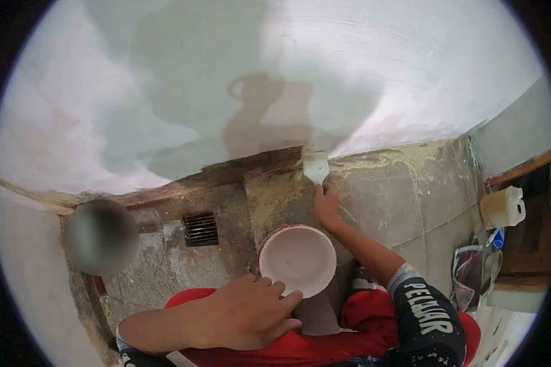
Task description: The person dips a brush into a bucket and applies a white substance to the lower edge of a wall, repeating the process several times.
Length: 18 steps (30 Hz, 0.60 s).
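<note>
I am reading white block letters on the dark sleeve (425, 312) of the right arm; they are looking like "PELMAR", though the curve of the cloth is bending them. No other writing is showing clearly enough to read.

The wall (349, 73) is showing smooth, pale and freshly skimmed, with faint sweeping strokes across it. Its foot is meeting the floor (398, 196) along a rough, dark, crumbly seam. The floor is made of worn, gritty tiles dusted with sandy specks. A square metal drain grate (201, 229) is sitting in it near the far-left corner. A white plastic jug (502, 208) is standing by the floor's right edge.

The right hand (326, 205) is closing tightly round the handle of a scraper (316, 166). Its flat, paste-smeared blade is pointing up at the seam along the floor's far edge.

A round bowl (286, 227) with a reddish rim, filled with smooth pale paste, is resting on the floor between my knees. The left hand (248, 315) is lying flat and spread on the red trousers (275, 352), holding nothing. Its fingertips are reaching the bowl's near rim, and I cannot tell whether they are touching it.
</note>
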Available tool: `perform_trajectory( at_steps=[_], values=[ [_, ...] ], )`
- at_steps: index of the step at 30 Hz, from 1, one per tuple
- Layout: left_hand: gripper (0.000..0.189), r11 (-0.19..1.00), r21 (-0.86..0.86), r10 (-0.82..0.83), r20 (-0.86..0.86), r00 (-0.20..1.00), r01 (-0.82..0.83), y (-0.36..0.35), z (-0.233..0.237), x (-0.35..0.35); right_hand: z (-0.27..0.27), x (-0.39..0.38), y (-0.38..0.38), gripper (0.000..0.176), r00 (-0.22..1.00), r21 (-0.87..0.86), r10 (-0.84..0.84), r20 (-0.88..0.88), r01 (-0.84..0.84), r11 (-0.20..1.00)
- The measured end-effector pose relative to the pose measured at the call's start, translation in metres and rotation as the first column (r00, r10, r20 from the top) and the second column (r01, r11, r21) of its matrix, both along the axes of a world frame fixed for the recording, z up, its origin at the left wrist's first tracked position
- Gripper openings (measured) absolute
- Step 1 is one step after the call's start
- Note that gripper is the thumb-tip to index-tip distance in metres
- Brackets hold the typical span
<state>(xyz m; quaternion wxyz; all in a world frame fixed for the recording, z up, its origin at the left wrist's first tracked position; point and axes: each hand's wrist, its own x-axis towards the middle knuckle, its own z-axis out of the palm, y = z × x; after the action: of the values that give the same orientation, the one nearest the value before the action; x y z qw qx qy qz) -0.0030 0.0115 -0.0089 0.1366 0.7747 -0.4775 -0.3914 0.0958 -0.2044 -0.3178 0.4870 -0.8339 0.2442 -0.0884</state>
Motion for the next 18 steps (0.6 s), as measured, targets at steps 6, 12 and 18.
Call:
perform_trajectory(
  at_steps=[6, 12, 18],
  values=[
    [0.054, 1.0, -0.001, 0.012, 0.0, 1.0, -0.012, 0.002, 0.0, -0.002, 0.058, 0.016, -0.006, 0.028, 0.994, 0.269, 0.092, 0.051, -0.103, 0.958],
    [0.037, 0.991, -0.125, 0.055, 0.085, 0.995, -0.044, 0.003, -0.004, -0.003, 0.016, 0.009, -0.003, 0.028, 0.957, 0.157, -0.039, 0.287, -0.007, 0.988],
    [0.049, 1.0, -0.008, 0.015, -0.003, 1.0, -0.015, 0.003, -0.003, -0.001, -0.007, 0.011, -0.001, 0.029, 0.995, -0.085, -0.048, 0.088, 0.055, 0.995]
  ],
)
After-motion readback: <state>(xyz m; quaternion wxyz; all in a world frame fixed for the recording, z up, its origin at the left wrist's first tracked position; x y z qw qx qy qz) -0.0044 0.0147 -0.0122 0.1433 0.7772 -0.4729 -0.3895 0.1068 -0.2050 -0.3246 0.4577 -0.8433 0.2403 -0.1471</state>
